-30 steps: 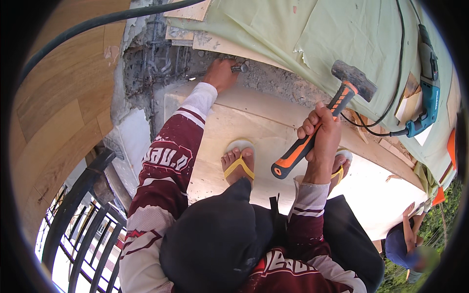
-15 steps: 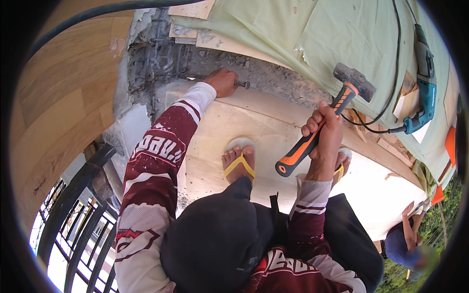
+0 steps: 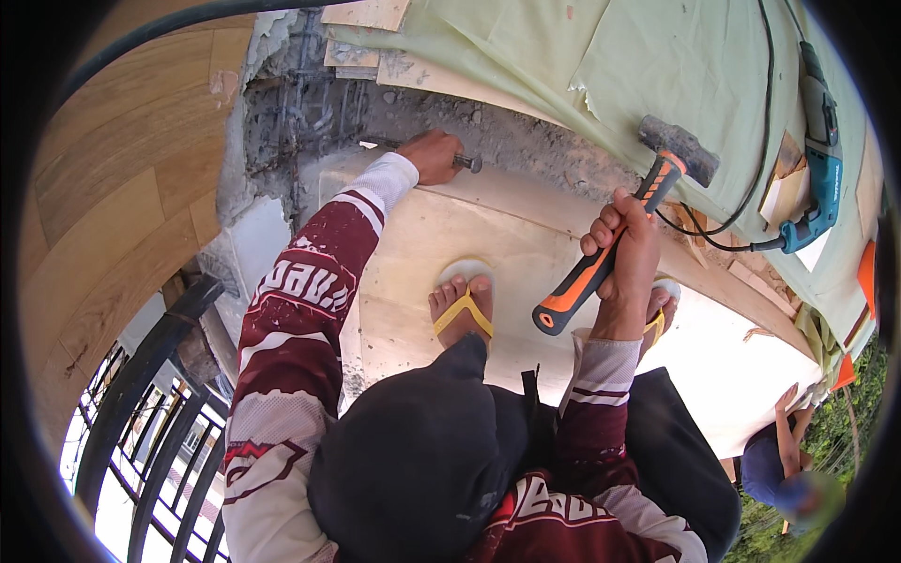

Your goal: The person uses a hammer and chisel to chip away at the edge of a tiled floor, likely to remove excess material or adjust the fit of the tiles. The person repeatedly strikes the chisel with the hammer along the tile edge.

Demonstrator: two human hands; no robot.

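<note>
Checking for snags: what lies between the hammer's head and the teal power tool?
In the head view: pale green sheeting, a black cable and jagged board pieces.

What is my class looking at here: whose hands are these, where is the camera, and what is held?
There is no machine: these are a person's own bare hands, seen by a fisheye camera worn on the head, looking down. That lens bends straight edges near the rim. The left hand grips a metal rod beside grey rubble. The right hand holds a hammer by its orange and black handle. At the right, a teal power tool lies on a green sheet.
</note>
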